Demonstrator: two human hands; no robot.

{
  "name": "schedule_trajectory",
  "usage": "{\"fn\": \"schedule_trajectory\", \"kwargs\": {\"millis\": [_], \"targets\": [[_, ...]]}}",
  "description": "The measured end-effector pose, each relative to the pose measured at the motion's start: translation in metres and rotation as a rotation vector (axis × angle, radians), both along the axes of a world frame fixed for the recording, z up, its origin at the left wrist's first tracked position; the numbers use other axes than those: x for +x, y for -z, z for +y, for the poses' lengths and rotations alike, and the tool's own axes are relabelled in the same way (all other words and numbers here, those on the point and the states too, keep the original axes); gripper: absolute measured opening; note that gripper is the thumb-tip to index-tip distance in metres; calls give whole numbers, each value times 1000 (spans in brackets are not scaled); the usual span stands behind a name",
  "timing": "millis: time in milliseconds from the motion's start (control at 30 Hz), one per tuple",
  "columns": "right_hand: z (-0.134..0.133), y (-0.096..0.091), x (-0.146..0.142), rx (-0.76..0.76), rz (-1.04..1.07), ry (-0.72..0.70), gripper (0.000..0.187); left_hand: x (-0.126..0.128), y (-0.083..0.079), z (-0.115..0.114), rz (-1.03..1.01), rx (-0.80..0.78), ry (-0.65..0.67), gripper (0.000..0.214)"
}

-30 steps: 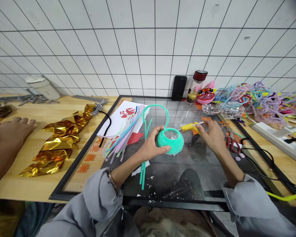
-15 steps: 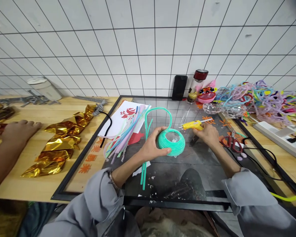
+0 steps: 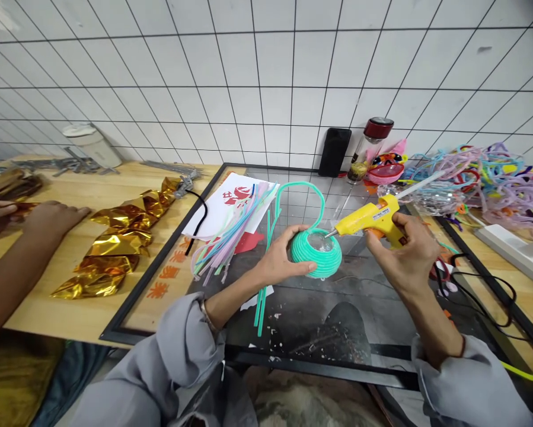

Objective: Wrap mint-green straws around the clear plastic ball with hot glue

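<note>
Hand of a co-worker (image 3: 55,219) at far left on the wooden tabletop (image 3: 64,258); beside it, twisted gold foil (image 3: 119,243). Pastel fuzzy sticks (image 3: 226,237) partly across a white sheet (image 3: 204,204). At centre, left hand (image 3: 286,255), thumb and fingers clamped on a turquoise coiled bowl (image 3: 317,258), over dark glass (image 3: 293,314). Yellow glue gun (image 3: 366,219) to its right, nozzle (image 3: 331,233) at the bowl's opening; right hand (image 3: 408,255) with fingers closed about the handle (image 3: 394,229), partly hidden.

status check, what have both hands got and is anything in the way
Left hand gripping green coiled pot. Right hand holding yellow glue gun, nozzle at pot's rim, contact unclear. Green strand looping up near nozzle.
</note>
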State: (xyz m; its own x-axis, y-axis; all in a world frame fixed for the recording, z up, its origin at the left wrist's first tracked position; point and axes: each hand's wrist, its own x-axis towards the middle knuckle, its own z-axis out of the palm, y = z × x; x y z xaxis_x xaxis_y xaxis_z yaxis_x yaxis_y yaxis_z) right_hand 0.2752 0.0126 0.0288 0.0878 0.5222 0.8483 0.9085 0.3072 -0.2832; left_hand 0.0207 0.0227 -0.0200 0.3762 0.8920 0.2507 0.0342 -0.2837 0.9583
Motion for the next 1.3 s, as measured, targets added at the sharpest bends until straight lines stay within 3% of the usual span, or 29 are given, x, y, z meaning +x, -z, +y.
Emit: {"fn": "schedule_trajectory", "kwargs": {"millis": [333, 700, 967, 1300], "targets": [[-6, -4, -10, 190, -196, -149, 26, 1, -2, -3, 38, 21, -3, 88], [-6, -6, -9, 209, -287, -101, 29, 2, -2, -1, 61, 129, 15, 83], [-10, -8, -9, -4, -167, -69, 19, 1, -3, -1, 77, 130, 22, 82], [-13, -10, -10, -40, -148, -98, 19, 1, -2, 0, 75, 136, 28, 84]]}}
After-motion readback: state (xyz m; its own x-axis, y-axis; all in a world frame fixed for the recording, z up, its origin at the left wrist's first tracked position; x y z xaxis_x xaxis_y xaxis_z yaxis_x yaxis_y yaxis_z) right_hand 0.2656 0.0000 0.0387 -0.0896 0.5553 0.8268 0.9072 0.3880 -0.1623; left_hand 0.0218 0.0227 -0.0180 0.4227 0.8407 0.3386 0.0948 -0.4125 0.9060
